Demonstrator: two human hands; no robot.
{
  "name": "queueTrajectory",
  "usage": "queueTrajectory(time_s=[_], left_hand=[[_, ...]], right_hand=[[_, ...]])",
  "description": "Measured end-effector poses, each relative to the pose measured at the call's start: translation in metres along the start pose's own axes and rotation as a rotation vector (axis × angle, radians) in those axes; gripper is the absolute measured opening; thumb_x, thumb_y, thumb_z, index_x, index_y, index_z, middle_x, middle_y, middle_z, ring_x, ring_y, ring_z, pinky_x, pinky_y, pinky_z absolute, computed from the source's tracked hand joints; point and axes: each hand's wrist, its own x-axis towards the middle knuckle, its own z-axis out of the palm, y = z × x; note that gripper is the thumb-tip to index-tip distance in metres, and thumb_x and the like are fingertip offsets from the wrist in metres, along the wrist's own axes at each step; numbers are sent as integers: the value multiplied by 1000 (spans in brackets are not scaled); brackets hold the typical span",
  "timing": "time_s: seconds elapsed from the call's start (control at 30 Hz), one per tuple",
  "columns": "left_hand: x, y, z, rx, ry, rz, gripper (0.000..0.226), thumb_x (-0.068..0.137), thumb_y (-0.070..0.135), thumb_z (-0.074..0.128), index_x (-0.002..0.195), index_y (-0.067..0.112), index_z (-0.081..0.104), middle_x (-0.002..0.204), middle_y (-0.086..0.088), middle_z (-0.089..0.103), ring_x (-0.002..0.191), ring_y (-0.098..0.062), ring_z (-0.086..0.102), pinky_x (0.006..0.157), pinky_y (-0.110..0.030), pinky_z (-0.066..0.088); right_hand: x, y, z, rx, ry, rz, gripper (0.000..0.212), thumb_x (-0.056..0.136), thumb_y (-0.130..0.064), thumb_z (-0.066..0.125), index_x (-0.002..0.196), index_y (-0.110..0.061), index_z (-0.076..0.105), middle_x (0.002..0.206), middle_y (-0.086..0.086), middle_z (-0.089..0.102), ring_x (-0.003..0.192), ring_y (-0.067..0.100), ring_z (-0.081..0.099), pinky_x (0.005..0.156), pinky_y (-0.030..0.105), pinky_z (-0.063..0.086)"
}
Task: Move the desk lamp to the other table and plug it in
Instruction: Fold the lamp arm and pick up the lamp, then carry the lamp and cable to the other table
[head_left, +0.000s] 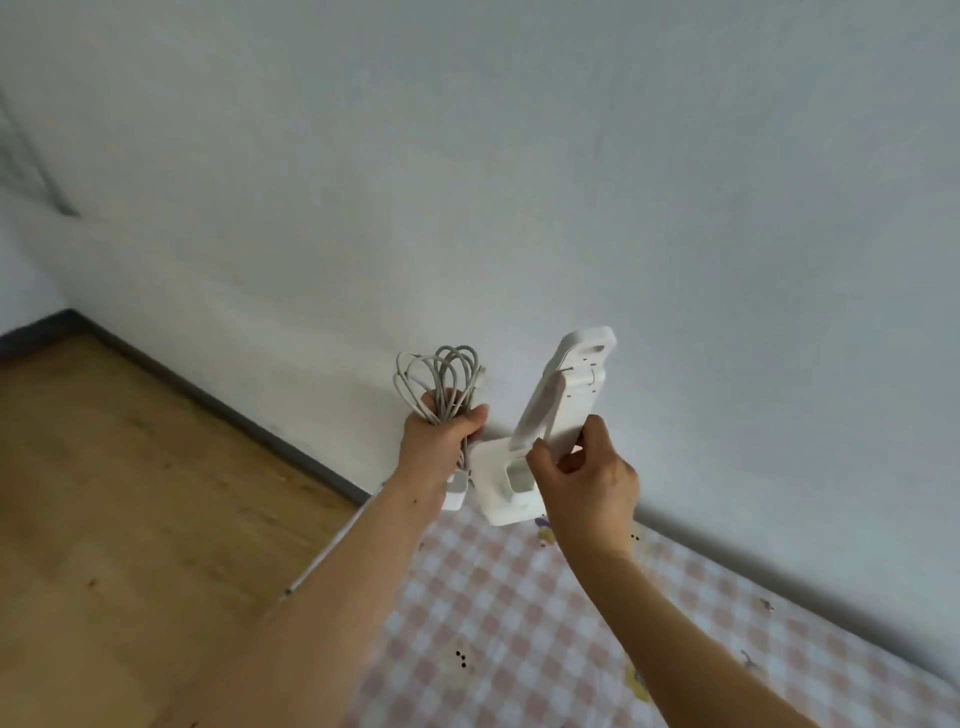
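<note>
Desk lamp (550, 410) and its cord are both in the person's hands, in front of a pale wall (519, 156) that fills most of the view. A wooden floor (130, 493) lies to the left. Below is a table (519, 623) under a pink-and-white checked cloth, set near the wall.

The white lamp is folded partly open and tilted, with its base over the table's far left corner. I cannot tell whether the base touches the cloth or hangs just above it. The right hand (582, 483) grips the lamp low on its head and arm, thumb on one side and fingers curled round the other. The left hand (441, 436), just beside it, is closed round the coiled grey cord (441, 374). The loops stand up above the fist and the white plug (456, 493) dangles below it.

By my reading the lamp is unplugged and its cord gathered for carrying. Whether this is the first table or the other one cannot be told. Setting the lamp down, uncoiling the cord and plugging in seem left to do. No socket is in view.
</note>
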Motion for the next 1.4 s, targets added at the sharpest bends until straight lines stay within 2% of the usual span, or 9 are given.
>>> queueTrajectory(time_s=[0.13, 0.3, 0.47, 0.6, 0.7, 0.87, 1.0, 1.17, 1.4], left_hand=[[2, 31, -62, -68, 97, 65, 19, 79, -2, 71, 85, 12, 60, 70, -2, 59, 71, -18, 59, 74, -31, 53], [4, 71, -162, -97, 228, 141, 19, 78, -1, 72, 86, 13, 62, 65, 3, 65, 72, -18, 62, 81, -34, 54], [1, 106, -273, -92, 389, 186, 17, 80, 6, 72, 89, 17, 63, 74, 2, 68, 79, -20, 66, 81, -36, 55], [-8, 139, -370, -83, 519, 234, 12, 82, 14, 72, 91, 19, 65, 79, 1, 68, 78, -16, 67, 75, -28, 56], [-18, 155, -434, -74, 594, 264, 20, 82, 15, 71, 101, 16, 65, 89, -3, 68, 89, -23, 66, 87, -36, 54], [-28, 169, -521, -107, 687, 310, 19, 81, 7, 70, 98, 14, 66, 82, -1, 66, 83, -19, 64, 86, -37, 53], [-31, 174, -574, -103, 752, 327, 17, 82, 6, 69, 88, 21, 66, 78, 1, 67, 83, -19, 64, 86, -37, 52], [-28, 189, -636, -140, 815, 376, 17, 82, 2, 69, 87, 17, 63, 79, -2, 65, 80, -17, 63, 81, -32, 52], [16, 217, -728, -151, 887, 389, 16, 81, 5, 71, 84, 19, 65, 74, 4, 66, 81, -17, 63, 83, -32, 52]], right_hand=[[-10, -54, 46, 32, -77, -130, 29, 72, -20, 67, 68, -16, 38, 47, -2, 44, 41, 15, 35, 46, 31, 38], [-37, -131, 115, 44, -226, -223, 23, 75, -27, 67, 75, -16, 47, 55, 0, 57, 48, 19, 54, 51, 35, 52], [-75, -208, 189, 107, -351, -298, 25, 76, -33, 66, 75, -18, 46, 62, -2, 60, 52, 19, 57, 51, 31, 49], [-112, -275, 257, 145, -473, -330, 24, 79, -39, 66, 83, -22, 49, 82, -5, 67, 63, 17, 62, 64, 35, 58], [-141, -317, 299, 174, -523, -377, 25, 80, -40, 66, 90, -22, 52, 93, -1, 71, 65, 15, 61, 67, 31, 57], [-182, -373, 356, 223, -626, -413, 30, 82, -43, 66, 102, -24, 55, 102, -2, 71, 78, 17, 68, 79, 40, 60], [-203, -403, 399, 233, -709, -458, 28, 81, -45, 65, 99, -29, 51, 104, -4, 69, 81, 16, 69, 77, 35, 60], [-224, -441, 458, 258, -792, -507, 26, 78, -48, 65, 89, -38, 43, 93, -13, 66, 61, -3, 55, 49, 2, 35], [-230, -501, 556, 284, -853, -557, 23, 78, -47, 64, 88, -35, 47, 94, -8, 69, 69, 8, 62, 60, 17, 47]])
